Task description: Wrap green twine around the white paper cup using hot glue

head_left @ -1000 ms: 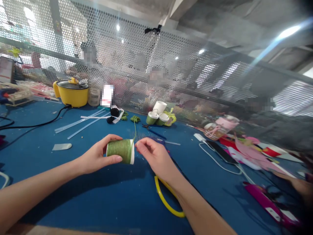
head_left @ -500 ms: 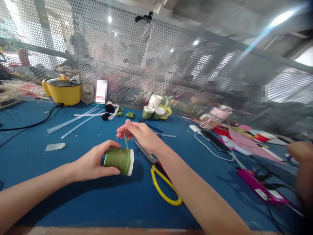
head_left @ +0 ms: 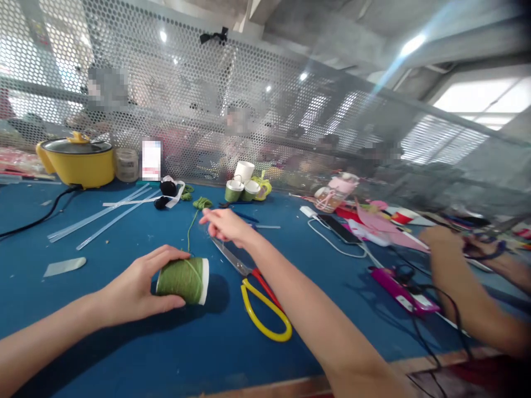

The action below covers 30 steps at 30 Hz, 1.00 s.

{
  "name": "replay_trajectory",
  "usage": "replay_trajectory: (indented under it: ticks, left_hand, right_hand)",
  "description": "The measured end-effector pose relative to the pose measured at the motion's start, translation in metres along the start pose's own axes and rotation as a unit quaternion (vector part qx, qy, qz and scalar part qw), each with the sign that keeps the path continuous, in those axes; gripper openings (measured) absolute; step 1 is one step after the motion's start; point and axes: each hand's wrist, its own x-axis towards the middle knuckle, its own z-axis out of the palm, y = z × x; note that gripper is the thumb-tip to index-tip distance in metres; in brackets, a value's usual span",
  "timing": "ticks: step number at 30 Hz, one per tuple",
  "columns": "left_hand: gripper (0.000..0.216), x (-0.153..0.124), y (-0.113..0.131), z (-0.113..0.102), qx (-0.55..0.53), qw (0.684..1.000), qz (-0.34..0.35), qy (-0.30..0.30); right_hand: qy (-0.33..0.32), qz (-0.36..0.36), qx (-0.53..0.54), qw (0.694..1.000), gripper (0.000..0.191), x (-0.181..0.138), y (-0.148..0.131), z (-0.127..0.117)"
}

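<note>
My left hand [head_left: 133, 287] is wrapped round a green thread spool [head_left: 182, 279] lying on its side on the blue table [head_left: 124, 354]. A green thread [head_left: 189, 235] runs from the spool away to a small green wad [head_left: 202, 203]. My right hand [head_left: 226, 225] hovers further out over the table, above the scissor blades, with fingers stretched out to the left and nothing seen in them. The yellow-handled scissors [head_left: 265, 312] lie just right of the spool, under my right forearm.
Another person's hands [head_left: 450, 246] work at the right with a dark object. Behind stand a yellow pot [head_left: 77, 160], clear glue sticks [head_left: 103, 213], small cups [head_left: 243, 185], a phone on a white cable [head_left: 338, 228] and a pink device [head_left: 400, 287]. A perforated metal panel [head_left: 249, 94] closes the back.
My right hand left the spool's end, rose with the thread, then moved out over the table with fingers extended. The spool and left hand shifted down and left in view.
</note>
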Motion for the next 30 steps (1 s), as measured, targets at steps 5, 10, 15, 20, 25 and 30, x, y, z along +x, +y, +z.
replay_trajectory:
  ticks: [5, 10, 15, 20, 25, 30]
  left_hand:
    - [0.046, 0.004, -0.003, -0.002, -0.014, 0.997, -0.077, 0.024]
    - [0.047, 0.005, -0.007, 0.001, -0.059, 0.992, -0.105, 0.041]
    - [0.048, 0.005, -0.008, -0.001, -0.034, 0.996, -0.073, 0.05]
    - [0.048, 0.005, -0.01, -0.004, 0.001, 0.997, -0.047, 0.059]
    - [0.048, 0.005, -0.012, -0.004, 0.016, 0.997, -0.031, 0.069]
    - [0.048, 0.006, -0.014, -0.006, 0.03, 0.997, -0.031, 0.07]
  right_hand:
    - [0.173, 0.074, -0.121, 0.975, 0.034, -0.023, 0.047, -0.052]
    - [0.17, 0.129, -0.218, 0.952, 0.013, -0.033, 0.078, -0.052]
    - [0.185, 0.153, -0.22, 0.946, 0.008, -0.026, 0.084, -0.039]
    - [0.202, 0.126, -0.148, 0.96, 0.03, -0.039, 0.068, -0.041]
    - [0.098, -0.003, 0.049, 0.994, 0.024, -0.072, 0.033, -0.039]
    - [0.105, -0.035, 0.036, 0.993, 0.022, -0.093, 0.012, -0.028]
